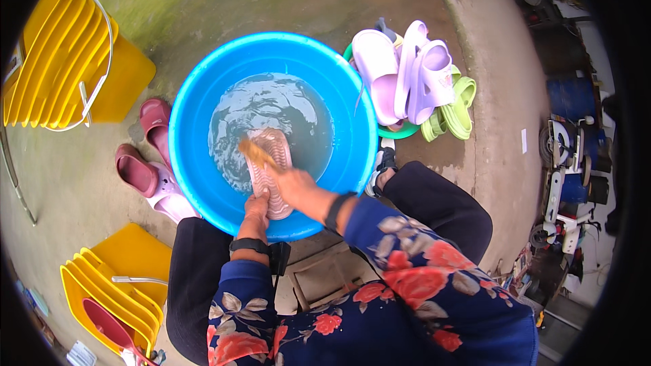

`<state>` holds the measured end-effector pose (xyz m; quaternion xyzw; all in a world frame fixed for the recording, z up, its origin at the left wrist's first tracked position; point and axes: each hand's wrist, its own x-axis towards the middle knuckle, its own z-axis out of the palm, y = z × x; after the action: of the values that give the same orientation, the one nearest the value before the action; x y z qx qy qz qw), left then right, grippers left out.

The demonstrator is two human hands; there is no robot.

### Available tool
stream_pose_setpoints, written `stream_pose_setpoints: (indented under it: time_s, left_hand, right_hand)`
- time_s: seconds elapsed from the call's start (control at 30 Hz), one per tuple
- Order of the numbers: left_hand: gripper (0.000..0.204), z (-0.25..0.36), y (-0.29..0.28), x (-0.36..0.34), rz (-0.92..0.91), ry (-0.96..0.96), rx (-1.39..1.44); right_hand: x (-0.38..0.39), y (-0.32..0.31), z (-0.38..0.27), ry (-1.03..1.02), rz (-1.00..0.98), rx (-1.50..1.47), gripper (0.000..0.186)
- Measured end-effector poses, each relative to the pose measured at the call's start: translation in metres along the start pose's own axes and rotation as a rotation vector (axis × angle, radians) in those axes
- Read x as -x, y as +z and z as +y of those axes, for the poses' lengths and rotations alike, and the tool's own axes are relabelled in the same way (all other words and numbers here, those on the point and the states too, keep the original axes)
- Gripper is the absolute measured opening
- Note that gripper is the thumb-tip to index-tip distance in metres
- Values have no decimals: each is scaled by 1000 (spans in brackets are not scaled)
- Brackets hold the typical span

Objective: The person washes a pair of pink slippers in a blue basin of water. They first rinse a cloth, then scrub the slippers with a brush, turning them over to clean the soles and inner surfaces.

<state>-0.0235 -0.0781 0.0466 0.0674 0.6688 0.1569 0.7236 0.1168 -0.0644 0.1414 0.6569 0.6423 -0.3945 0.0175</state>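
A round blue basin (193,163) with cloudy water (308,122) stands between my knees. Over its near side, a pink slipper (281,205) lies sole up, its wavy tread facing me. My left hand (255,210) is closed on the slipper's near end at its left edge. In my right hand (298,188) is a yellowish-brown scrubbing brush (256,153), which lies against the slipper's sole; the fist is slightly blurred. The brush's bristles are hard to make out. Part of the slipper is hidden under the brush and right hand.
Lilac slippers (434,71) and green slippers (461,108) are piled at the basin's right, partly over a green container. Dark pink clogs (135,169) lie at its left. Stacked yellow buckets (125,78) stand far left, with more yellow buckets (129,251) near left.
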Motion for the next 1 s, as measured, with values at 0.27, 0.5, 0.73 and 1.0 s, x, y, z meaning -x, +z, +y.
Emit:
stream_pose_setpoints:
  time_s: [0.27, 0.5, 0.73, 1.0]
  left_hand:
    - [35, 2, -1, 6, -43, 54, -1]
    - [35, 0, 1, 8, -7, 4, 1]
    - [28, 6, -2, 14, -71, -6, 80]
    - [33, 0, 0, 5, -93, -61, 57]
  right_hand:
    - [-3, -4, 6, 8, 241, -18, 37]
    - [14, -3, -1, -49, 1, 77, 36]
    - [-5, -1, 1, -21, 166, 8, 42]
    - [0, -4, 13, -16, 97, 119, 40]
